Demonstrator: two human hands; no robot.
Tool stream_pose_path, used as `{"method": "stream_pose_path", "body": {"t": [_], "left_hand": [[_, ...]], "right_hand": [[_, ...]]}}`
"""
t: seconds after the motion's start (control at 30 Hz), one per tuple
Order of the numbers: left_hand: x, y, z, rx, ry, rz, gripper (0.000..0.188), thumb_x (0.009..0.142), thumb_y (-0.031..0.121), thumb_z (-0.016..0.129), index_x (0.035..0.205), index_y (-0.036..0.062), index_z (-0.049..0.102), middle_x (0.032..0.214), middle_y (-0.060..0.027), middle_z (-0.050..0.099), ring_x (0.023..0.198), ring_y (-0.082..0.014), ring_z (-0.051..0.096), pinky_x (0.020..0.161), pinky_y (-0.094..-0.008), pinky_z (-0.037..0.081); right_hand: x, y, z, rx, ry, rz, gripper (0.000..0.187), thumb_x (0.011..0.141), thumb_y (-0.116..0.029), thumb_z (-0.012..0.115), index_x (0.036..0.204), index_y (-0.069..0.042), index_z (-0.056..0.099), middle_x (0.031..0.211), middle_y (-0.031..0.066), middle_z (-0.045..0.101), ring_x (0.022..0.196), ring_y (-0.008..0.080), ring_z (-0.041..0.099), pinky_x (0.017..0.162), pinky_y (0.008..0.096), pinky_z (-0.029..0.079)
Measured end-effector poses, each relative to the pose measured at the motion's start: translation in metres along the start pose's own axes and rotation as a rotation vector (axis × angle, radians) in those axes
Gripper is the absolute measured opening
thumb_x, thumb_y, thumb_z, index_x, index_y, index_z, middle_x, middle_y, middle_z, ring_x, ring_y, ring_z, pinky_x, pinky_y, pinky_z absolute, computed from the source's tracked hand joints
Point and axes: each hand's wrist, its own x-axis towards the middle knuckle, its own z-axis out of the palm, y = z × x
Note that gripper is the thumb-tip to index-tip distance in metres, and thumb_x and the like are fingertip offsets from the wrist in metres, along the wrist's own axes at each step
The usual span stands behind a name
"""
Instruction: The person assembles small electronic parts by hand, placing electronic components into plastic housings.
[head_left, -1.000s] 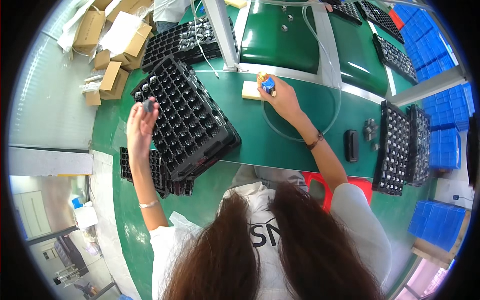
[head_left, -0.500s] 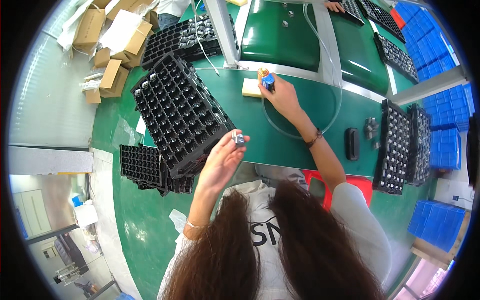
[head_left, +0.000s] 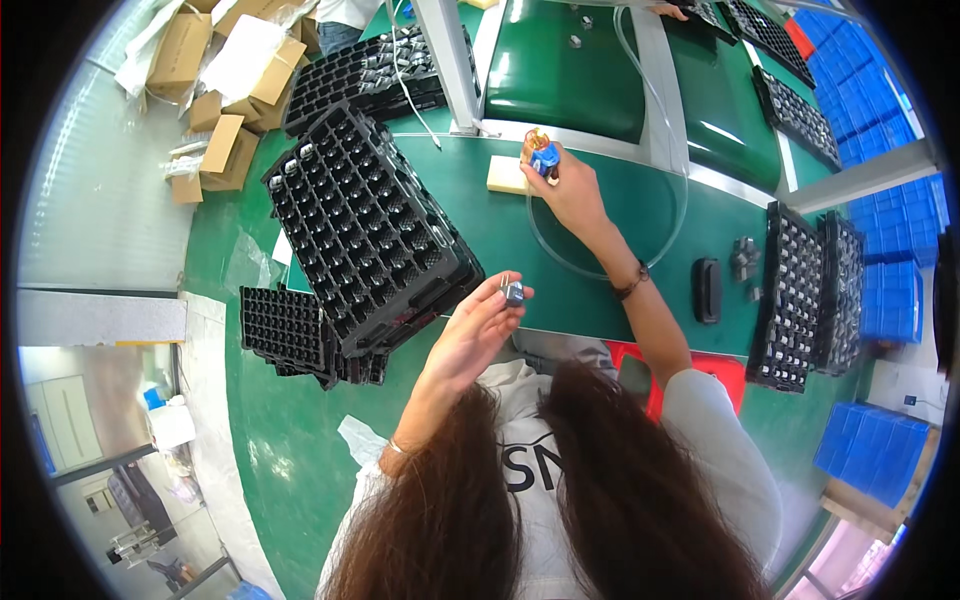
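Observation:
My left hand (head_left: 468,342) pinches a small grey block-shaped part (head_left: 513,294) with thin pins between thumb and fingers, in front of the table's near edge. My right hand (head_left: 577,196) is closed around a small blue tool (head_left: 546,158) with an amber, see-through end, held up over the green table (head_left: 620,300). Just left of the right hand lies a pale yellow sponge-like block (head_left: 506,175). A black tray (head_left: 360,220) with many pockets, a few holding small parts, stands tilted beside my left hand.
A black oblong case (head_left: 706,290) and a small pile of grey parts (head_left: 745,258) lie on the right. Filled black trays (head_left: 787,300) stand beyond them. A clear hose (head_left: 683,190) loops over the table. Another person's hand (head_left: 668,11) shows at the far edge.
My left hand has moved right with the grey part, away from the tray's corner. My right hand has shifted slightly right, and the blue tool has turned a little.

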Motion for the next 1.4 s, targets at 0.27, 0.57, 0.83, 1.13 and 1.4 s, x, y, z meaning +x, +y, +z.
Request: {"method": "stream_pose_path", "body": {"t": [0.27, 0.57, 0.83, 1.13, 1.4], "left_hand": [[0.003, -0.001, -0.001, -0.018, 0.019, -0.009, 0.036, 0.093, 0.017, 0.053, 0.125, 0.0022, 0.045, 0.110, -0.0072, 0.058, 0.090, -0.0094, 0.056, 0.082, -0.0206, 0.045], [0.017, 0.005, 0.021, 0.072, -0.082, -0.056, 0.035, 0.091, 0.015, 0.049, 0.124, 0.0020, 0.046, 0.105, -0.0053, 0.055, 0.091, -0.0119, 0.053, 0.082, -0.0241, 0.043], [-0.016, 0.069, 0.137, 0.580, -0.860, 0.727, 0.021, 0.091, 0.013, 0.048, 0.101, -0.0008, 0.060, 0.096, -0.0124, 0.056, 0.087, -0.0222, 0.055, 0.075, -0.0286, 0.046], [-0.018, 0.122, 0.155, 0.480, -0.943, 0.686, 0.014, 0.087, 0.007, 0.052, 0.096, 0.0018, 0.062, 0.097, -0.0180, 0.048, 0.075, -0.0259, 0.053, 0.063, -0.0260, 0.046], [-0.012, 0.108, 0.149, 0.296, -0.765, 1.016, 0.016, 0.089, 0.008, 0.052, 0.099, 0.0011, 0.061, 0.099, -0.0190, 0.049, 0.079, -0.0292, 0.054, 0.067, -0.0298, 0.047]], "right_hand": [[-0.004, 0.010, 0.009, -0.078, 0.035, -0.045, 0.032, 0.080, -0.027, 0.067, 0.098, -0.002, 0.058, 0.076, 0.0152, 0.062, 0.067, 0.0313, 0.061, 0.061, 0.0355, 0.048], [0.009, 0.018, 0.016, -0.050, 0.053, -0.067, 0.042, 0.072, -0.027, 0.075, 0.101, -0.004, 0.056, 0.087, 0.0144, 0.062, 0.076, 0.0316, 0.061, 0.069, 0.0342, 0.048], [0.098, 0.092, 0.016, 0.217, 0.082, 0.130, 0.036, 0.076, -0.029, 0.071, 0.098, -0.003, 0.059, 0.082, 0.0097, 0.063, 0.074, 0.0127, 0.059, 0.070, 0.0281, 0.048], [0.186, 0.176, 0.006, -0.241, 0.230, 0.179, 0.054, 0.073, -0.048, 0.066, 0.111, -0.011, 0.056, 0.093, 0.0165, 0.066, 0.089, 0.0360, 0.062, 0.078, 0.0409, 0.047], [0.199, 0.178, 0.018, -0.299, 0.244, 0.202, 0.052, 0.075, -0.046, 0.066, 0.112, -0.012, 0.056, 0.093, 0.0173, 0.065, 0.090, 0.0354, 0.062, 0.079, 0.0421, 0.047]]}}
